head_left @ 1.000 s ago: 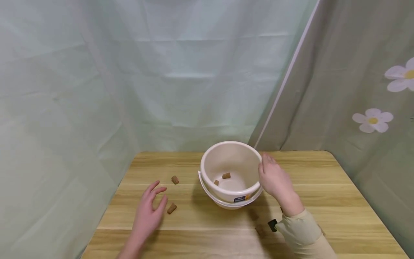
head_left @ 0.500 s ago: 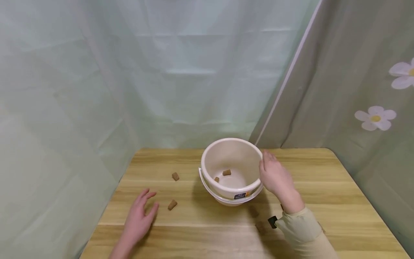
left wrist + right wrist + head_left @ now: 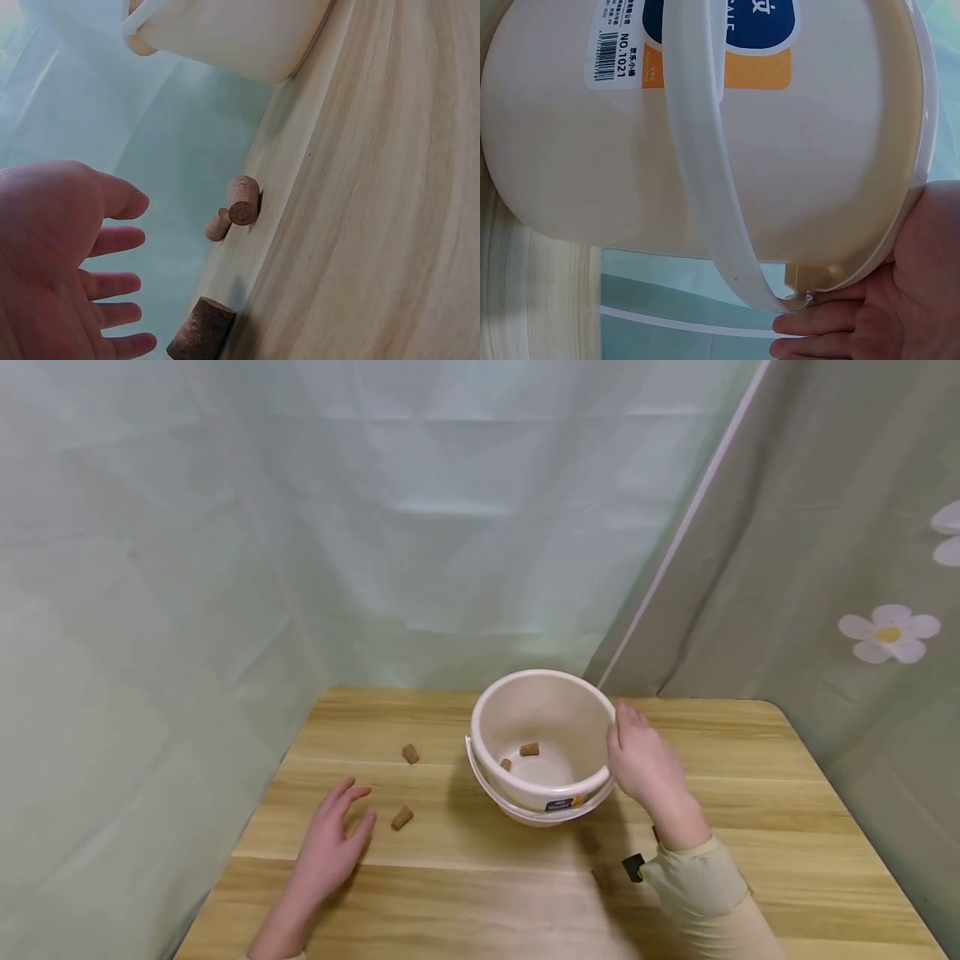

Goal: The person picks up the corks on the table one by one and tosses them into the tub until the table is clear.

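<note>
In the head view my left hand (image 3: 327,847) is held over the left of the table with its fingers loosely spread and nothing in them. Just right of its thumb lies a cork (image 3: 402,817); another cork (image 3: 410,753) lies farther back. A third cork (image 3: 201,330), close below the fingers in the left wrist view, is hidden in the head view. My right hand (image 3: 647,760) holds the right rim of a white bucket (image 3: 543,796), fingers along the outside by the handle's hinge. Inside the bucket a cork (image 3: 529,749) lies on the bottom, with another cork (image 3: 506,764) partly hidden by the near rim.
The bucket's white handle (image 3: 480,785) hangs down at its front, over a printed label (image 3: 615,45). A wooden table (image 3: 480,902) carries everything. Pale green curtains (image 3: 450,527) enclose the back and sides. By the right sleeve is a small black square (image 3: 634,867).
My left hand has drawn back left from the near cork, then shifted slightly up and right. The right hand stays at the bucket's rim. The whole head view has shifted a little.
</note>
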`<state>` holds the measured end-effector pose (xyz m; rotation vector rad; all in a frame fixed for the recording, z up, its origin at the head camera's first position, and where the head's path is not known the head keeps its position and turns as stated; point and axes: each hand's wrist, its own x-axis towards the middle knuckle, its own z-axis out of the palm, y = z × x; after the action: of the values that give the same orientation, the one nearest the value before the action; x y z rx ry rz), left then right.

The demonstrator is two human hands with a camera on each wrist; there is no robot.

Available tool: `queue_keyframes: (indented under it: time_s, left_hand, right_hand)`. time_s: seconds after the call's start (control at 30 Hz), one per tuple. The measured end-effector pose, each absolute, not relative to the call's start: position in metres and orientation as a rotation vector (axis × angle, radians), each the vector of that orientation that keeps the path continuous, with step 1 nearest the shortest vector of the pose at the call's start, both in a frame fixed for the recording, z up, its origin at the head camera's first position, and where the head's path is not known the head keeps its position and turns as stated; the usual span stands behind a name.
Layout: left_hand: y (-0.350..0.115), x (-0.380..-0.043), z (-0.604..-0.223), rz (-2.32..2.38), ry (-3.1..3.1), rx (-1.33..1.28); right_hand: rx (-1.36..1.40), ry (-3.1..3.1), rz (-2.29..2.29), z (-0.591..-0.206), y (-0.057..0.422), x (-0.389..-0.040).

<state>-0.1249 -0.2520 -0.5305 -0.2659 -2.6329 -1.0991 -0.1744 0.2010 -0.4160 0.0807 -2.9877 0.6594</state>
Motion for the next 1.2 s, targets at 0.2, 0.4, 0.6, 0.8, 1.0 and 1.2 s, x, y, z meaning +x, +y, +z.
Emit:
queue_keyframes:
  time_s: [0.2, 0.4, 0.6, 0.8, 1.0, 1.2]
  left_hand:
    - [-0.252, -0.127, -0.530, -1.102, -2.701, -0.248]
    - [-0.256, -0.125, -0.530, -1.096, -2.704, -0.226]
    - [-0.270, -0.131, -0.521, -1.087, -2.698, -0.184]
    - [-0.283, -0.134, -0.509, -1.035, -2.757, -0.199]
    - [-0.296, -0.125, -0.510, -0.997, -2.847, -0.354]
    - [-0.309, -0.118, -0.520, -0.940, -2.889, -0.484]
  right_hand:
    - [0.081, -2.976, 0.663, -0.417, 0.202, -0.175]
    - [0.093, -2.976, 0.666, -0.416, 0.201, -0.177]
    - [0.082, -2.993, 0.663, -0.413, 0.204, -0.176]
    - [0.064, -2.995, 0.641, -0.407, 0.208, -0.176]
    - [0.061, -2.998, 0.618, -0.408, 0.208, -0.177]
    - [0.056, -2.992, 0.599, -0.412, 0.206, -0.176]
